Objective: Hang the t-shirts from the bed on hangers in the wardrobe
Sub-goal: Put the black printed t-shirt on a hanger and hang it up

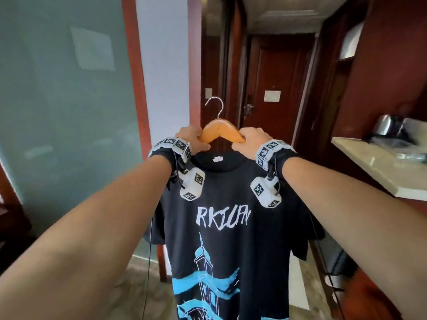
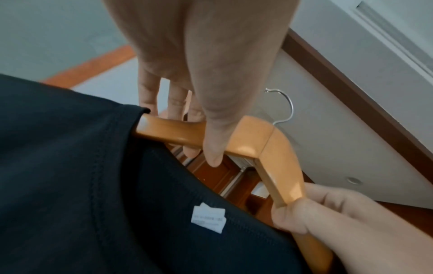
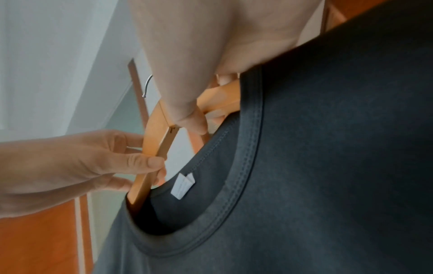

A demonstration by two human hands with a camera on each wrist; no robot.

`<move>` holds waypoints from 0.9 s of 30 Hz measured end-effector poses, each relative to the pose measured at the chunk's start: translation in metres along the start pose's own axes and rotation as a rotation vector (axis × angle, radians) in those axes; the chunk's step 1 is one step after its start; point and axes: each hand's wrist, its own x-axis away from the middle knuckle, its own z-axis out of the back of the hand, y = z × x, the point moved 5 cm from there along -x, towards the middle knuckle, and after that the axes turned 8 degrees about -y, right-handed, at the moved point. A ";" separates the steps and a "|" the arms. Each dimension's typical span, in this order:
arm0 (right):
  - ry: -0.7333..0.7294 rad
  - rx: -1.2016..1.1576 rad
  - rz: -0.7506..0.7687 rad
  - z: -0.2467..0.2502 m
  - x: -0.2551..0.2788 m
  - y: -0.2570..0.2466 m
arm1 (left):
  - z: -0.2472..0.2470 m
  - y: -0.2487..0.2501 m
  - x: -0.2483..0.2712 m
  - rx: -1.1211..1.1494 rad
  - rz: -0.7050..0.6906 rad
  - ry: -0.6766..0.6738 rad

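A black t-shirt [image 1: 226,232] with white lettering and a blue print hangs on a wooden hanger [image 1: 220,130] with a metal hook [image 1: 215,105], held up in front of me. My left hand [image 1: 191,140] grips the hanger's left arm, thumb in front and fingers behind. My right hand [image 1: 250,142] grips its right arm at the collar. In the left wrist view the hanger [image 2: 257,140] enters the neck opening of the shirt [image 2: 70,185], and a white label [image 2: 208,218] shows inside. The right wrist view shows the hanger [image 3: 159,137], the shirt's collar [image 3: 246,166] and the label [image 3: 182,185].
A narrow corridor lies ahead with a dark wooden door [image 1: 275,93] at its end. A frosted glass panel [image 1: 64,100] in a red frame stands on the left. On the right a pale counter [image 1: 379,165] carries a metal kettle [image 1: 390,128], beside dark wooden cabinets [image 1: 392,65].
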 end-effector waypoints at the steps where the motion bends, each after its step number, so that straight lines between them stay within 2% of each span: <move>1: 0.008 0.008 -0.033 0.006 -0.013 0.019 | -0.006 0.013 -0.025 -0.003 -0.041 -0.012; 7: 0.060 0.037 -0.208 0.037 -0.083 0.128 | -0.050 0.086 -0.154 0.182 -0.249 -0.128; 10: 0.050 0.043 -0.260 0.045 -0.112 0.180 | -0.078 0.117 -0.210 0.227 -0.280 -0.159; 16: 0.018 0.104 -0.268 0.048 -0.186 0.285 | -0.139 0.167 -0.322 0.228 -0.350 -0.215; 21: 0.041 0.067 -0.272 0.048 -0.272 0.379 | -0.190 0.204 -0.436 0.268 -0.347 -0.235; 27: 0.070 -0.002 -0.237 0.069 -0.396 0.477 | -0.225 0.249 -0.582 0.258 -0.321 -0.176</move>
